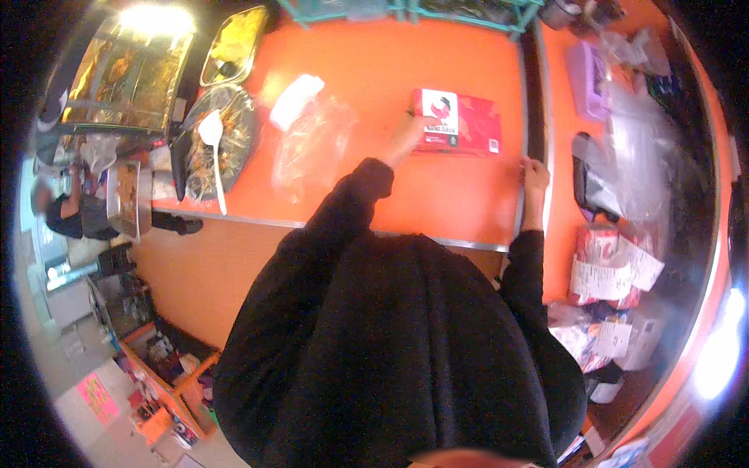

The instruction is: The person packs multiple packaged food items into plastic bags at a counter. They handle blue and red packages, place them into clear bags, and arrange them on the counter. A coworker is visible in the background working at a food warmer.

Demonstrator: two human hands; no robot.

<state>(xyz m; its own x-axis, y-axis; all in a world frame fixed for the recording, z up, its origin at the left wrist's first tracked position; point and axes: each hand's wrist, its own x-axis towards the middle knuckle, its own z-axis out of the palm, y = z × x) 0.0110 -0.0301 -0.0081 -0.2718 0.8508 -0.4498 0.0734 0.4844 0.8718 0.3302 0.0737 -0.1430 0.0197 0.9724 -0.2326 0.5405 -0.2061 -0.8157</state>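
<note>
A flat red plastic package (477, 123) with a white printed panel and a rooster picture lies on the orange tabletop (386, 52). My left hand (414, 136) grips its left part, the thumb over the white panel. To the right, my right hand (533, 174) is beside the table's right edge, apart from the package. Its fingers are curled together and blurred, so whether they hold something small cannot be made out. Left of the package, a crumpled clear plastic bag (316, 146) lies near a white packet (297, 100).
A white spoon (214, 140) rests on a plastic-covered tray of food (234, 146). Teal racks (409, 11) line the far edge. Beyond a gap, the right counter holds a purple basket (585, 82) and clear plastic bags (635, 152). A person (82, 213) is at far left, near a box (126, 199).
</note>
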